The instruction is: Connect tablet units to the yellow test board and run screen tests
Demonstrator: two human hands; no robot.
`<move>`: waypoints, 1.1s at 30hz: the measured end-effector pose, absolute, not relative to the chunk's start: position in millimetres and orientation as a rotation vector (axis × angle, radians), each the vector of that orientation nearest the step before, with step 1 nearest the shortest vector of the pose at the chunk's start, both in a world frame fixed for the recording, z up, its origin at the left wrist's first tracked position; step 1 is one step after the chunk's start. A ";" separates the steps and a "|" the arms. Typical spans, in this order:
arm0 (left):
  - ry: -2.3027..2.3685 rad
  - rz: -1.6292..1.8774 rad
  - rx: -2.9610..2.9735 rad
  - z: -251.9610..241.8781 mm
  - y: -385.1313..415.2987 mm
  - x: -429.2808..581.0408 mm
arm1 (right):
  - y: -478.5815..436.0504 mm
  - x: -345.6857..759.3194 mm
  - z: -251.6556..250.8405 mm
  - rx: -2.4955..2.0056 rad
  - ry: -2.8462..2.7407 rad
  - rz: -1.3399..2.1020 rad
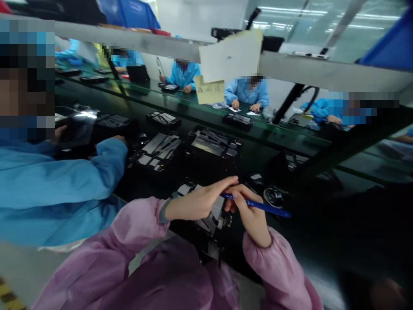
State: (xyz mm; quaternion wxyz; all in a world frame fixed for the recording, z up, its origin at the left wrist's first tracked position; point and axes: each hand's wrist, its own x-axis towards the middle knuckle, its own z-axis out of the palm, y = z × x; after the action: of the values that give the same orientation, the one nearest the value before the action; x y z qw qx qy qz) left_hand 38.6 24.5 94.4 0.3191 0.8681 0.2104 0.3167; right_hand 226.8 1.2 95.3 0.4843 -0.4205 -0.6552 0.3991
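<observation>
My right hand (250, 206) is closed round a long blue tool (272, 209), which slants down to the right past the knuckles. Beside it my left hand (200, 201) has its fingers stretched out, their tips meeting the fingers of my right hand. Beneath both hands lies a black tray with grey and silver flat parts (206, 224), partly covered by the left hand and wrist. What the fingertips touch between the hands is hidden.
More trays of flat parts (161, 148) (211, 142) lie beyond my hands. A co-worker's blue sleeve (64, 172) is close on the left. A round silver item (273, 196) sits at right. Paper notes (230, 56) hang from the shelf rail (297, 71). People in blue work opposite.
</observation>
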 end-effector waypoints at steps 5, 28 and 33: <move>0.466 0.846 2.337 102.3 14.3 35.9 | -2.0 225.7 84.1 -1.093 -1.591 0.961; 0.658 1.203 1.206 49.6 -68.5 107.2 | -87.8 180.8 22.7 -1.067 -0.799 0.986; 0.565 1.082 1.129 56.2 -53.9 110.3 | -87.6 191.0 9.8 -0.989 -0.729 1.118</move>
State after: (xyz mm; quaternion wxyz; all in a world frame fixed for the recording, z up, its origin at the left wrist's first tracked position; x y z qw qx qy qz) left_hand 110.3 -53.9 56.2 0.6738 0.5016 0.2512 0.4810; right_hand 191.0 -87.6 9.8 0.6745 -0.4396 -0.3238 0.4969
